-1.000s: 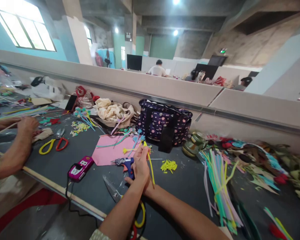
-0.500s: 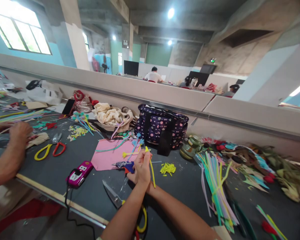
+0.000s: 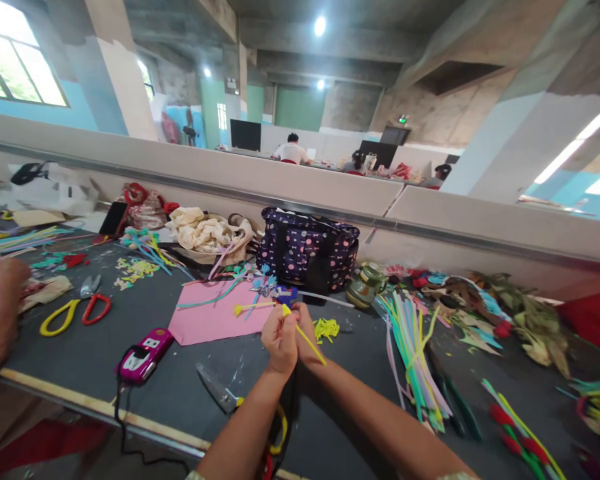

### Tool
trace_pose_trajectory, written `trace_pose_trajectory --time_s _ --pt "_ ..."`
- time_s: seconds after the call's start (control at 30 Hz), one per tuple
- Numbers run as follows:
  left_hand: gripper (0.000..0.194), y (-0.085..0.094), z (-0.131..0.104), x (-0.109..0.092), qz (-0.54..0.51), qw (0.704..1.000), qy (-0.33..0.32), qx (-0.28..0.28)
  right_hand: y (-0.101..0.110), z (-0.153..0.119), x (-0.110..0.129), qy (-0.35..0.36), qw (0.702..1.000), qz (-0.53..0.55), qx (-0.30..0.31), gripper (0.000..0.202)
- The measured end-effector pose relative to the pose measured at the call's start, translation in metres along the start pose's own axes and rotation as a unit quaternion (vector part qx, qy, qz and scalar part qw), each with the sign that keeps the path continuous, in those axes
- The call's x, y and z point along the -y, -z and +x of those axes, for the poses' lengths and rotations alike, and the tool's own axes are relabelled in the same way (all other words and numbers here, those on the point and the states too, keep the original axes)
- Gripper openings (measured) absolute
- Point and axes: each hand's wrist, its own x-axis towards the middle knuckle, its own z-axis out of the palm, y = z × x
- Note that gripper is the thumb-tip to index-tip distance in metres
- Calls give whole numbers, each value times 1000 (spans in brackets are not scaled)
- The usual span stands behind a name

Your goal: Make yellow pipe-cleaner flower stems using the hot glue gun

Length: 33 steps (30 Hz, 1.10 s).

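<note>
Pinching yellow pipe cleaner (image 3: 308, 339) near upper end, I held it in left hand (image 3: 280, 339) over dark tabletop (image 3: 170, 400), probably so tail stuck out free. Right hand (image 3: 307, 322) looked wrapped round blue glue gun (image 3: 287, 294), hot end off left, likely avoiding burns. Yellow snippets (image 3: 327, 329) handy beside.

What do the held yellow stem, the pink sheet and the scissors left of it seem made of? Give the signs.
Yellow stem: probably matt fibre over wire; it juts out stiffly, but no core shows.
Pink sheet: matt paper or card, perhaps; it lies flat with straight edges.
Scissors: metal blades, greyish shine; bright handles, probably plastic.
</note>
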Motion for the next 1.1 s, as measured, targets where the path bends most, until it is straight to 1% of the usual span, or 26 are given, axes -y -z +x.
trace_pose_trajectory --time_s 0.07,0.17,0.2,0.23,0.27,0.3,0.37,0.43,0.5,0.57,0.63,0.7,0.77,0.87,0.97,1.03,1.1 --pt "30 -3 2 2 -30 999 35 -29 19 2 4 -27 997 68 -23 36" --pt "30 -10 8 9 -93 984 126 -86 46 -3 12 -88 990 111 -25 36" --pt "30 -12 11 14 -108 977 162 -88 55 -6 14 -98 988 117 -33 36" --pt "29 -14 14 19 -121 969 203 -75 63 -9 16 -100 987 120 -47 37" --pt "28 -16 16 24 -138 959 235 -78 72 -13 18 -96 986 121 -56 40" --pt "26 -17 17 30 -148 950 266 -67 80 -16 19 -90 987 117 -68 42" --pt "26 -17 19 42 -154 934 323 -13 95 -22 21 -85 988 106 -79 40" --pt "28 -17 18 51 -159 916 368 15 107 -25 22 -83 988 114 -66 36" --pt "30 -16 16 58 -157 892 421 53 117 -27 24 -96 986 127 -52 36" --pt "30 -15 14 62 -157 866 468 77 124 -27 23 -107 984 137 -40 37" --pt "27 -16 13 64 -162 844 503 89 129 -28 21 -112 982 152 -28 38" --pt "25 -16 12 67 -159 831 525 96 133 -28 17 -116 978 171 -31 40" --pt "24 -17 10 69 -147 827 533 103 136 -28 13 -119 974 185 -53 37" --pt "23 -19 5 72 -116 837 522 119 139 -27 8 -115 966 204 -105 32" --pt "25 -20 -1 74 -85 840 511 159 140 -27 3 -128 962 195 -143 31" --pt "27 -21 -4 74 -73 839 507 183 141 -27 1 -136 966 171 -138 30" --pt "30 -22 -6 74 -69 840 500 197 141 -28 1 -127 972 155 -124 29"
